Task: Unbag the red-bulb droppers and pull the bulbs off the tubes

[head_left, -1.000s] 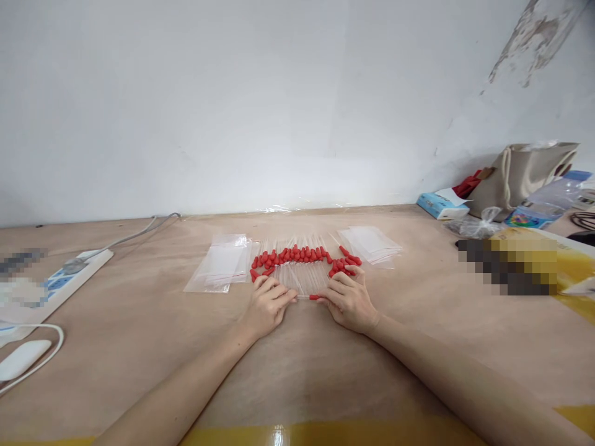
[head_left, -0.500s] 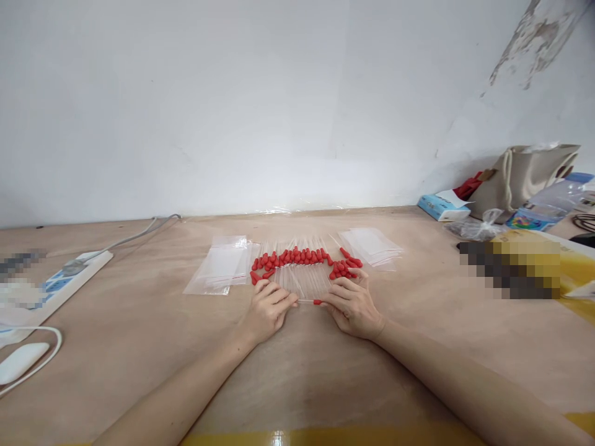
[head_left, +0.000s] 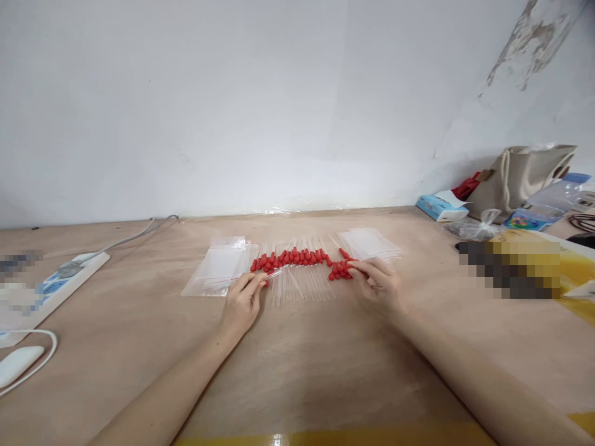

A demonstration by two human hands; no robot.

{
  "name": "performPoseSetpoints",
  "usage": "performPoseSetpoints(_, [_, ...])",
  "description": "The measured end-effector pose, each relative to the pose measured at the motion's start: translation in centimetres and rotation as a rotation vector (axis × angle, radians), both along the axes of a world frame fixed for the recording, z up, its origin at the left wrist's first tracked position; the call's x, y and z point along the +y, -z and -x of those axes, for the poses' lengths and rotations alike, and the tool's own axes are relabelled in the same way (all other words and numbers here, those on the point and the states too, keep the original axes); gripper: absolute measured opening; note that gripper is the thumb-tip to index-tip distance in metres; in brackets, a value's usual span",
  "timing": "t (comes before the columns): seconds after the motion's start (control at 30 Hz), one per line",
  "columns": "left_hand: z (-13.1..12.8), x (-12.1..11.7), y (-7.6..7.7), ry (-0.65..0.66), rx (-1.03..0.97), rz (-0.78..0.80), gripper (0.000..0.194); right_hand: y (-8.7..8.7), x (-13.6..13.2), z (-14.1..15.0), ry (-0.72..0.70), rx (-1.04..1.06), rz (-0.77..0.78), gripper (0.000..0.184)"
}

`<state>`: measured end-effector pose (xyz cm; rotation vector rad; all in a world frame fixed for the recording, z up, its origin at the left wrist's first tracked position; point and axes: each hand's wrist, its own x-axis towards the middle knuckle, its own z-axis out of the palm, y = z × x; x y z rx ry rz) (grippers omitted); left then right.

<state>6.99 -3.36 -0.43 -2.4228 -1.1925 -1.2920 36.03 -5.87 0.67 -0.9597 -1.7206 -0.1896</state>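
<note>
My left hand (head_left: pixel 242 300) is closed in a pinch on a thin clear tube (head_left: pixel 275 273), whose free end points right over the pile. Beneath its fingers a bit of red shows. My right hand (head_left: pixel 379 282) has thumb and forefinger closed at the right edge of a small heap of red rubber bulbs (head_left: pixel 338 271); its fingertips partly hide the bulb they touch. Between the hands lie several clear droppers and tubes (head_left: pixel 300 286), side by side, with a row of red bulbs (head_left: pixel 302 255) across them.
Clear zip bags (head_left: pixel 223 263) lie left of the pile, and more bags (head_left: pixel 369 243) lie to its right. A power strip (head_left: pixel 69 282) and white charger (head_left: pixel 21 365) are far left. At right are a tissue pack (head_left: pixel 439 209), a beige bag (head_left: pixel 504 179) and a yellow package (head_left: pixel 534 254).
My hands have moved apart and away from me. The red-bulbed tube between them at the front is gone from there; my right hand has moved to the small bulb heap.
</note>
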Motion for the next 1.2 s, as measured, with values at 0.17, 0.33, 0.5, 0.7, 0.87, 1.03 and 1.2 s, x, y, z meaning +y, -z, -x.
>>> performPoseSetpoints(0.17, [-1.0,0.4,0.0,-0.052,0.012,0.007,0.035,-0.4,1.1,-0.6,0.055,0.094,0.074,0.026])
performPoseSetpoints(0.33, [-1.9,0.2,-0.5,-0.083,-0.036,0.068,0.019,-1.2,2.8,-1.1,0.172,0.153,0.358,0.025])
performPoseSetpoints(0.5, [-2.5,0.2,-0.2,-0.007,-0.023,0.090,0.011,-1.9,3.3,-1.6,0.290,-0.065,0.388,0.015])
performPoseSetpoints(0.7, [-3.0,0.2,0.2,0.062,-0.023,0.040,0.015,-1.7,2.8,-1.3,0.361,-0.284,0.332,0.017])
performPoseSetpoints(0.87, [-3.0,0.0,0.2,0.091,-0.005,0.034,0.016,-1.7,2.8,-1.3,0.366,-0.328,0.336,0.017])
performPoseSetpoints(1.03, [-3.2,-0.3,0.2,0.123,0.027,0.069,0.018,-1.9,2.6,-1.3,0.353,-0.235,0.353,0.022])
performPoseSetpoints(1.2, [-3.3,-0.4,0.0,0.136,0.021,0.067,0.021,-2.4,3.6,-2.2,0.441,-0.077,0.477,0.023])
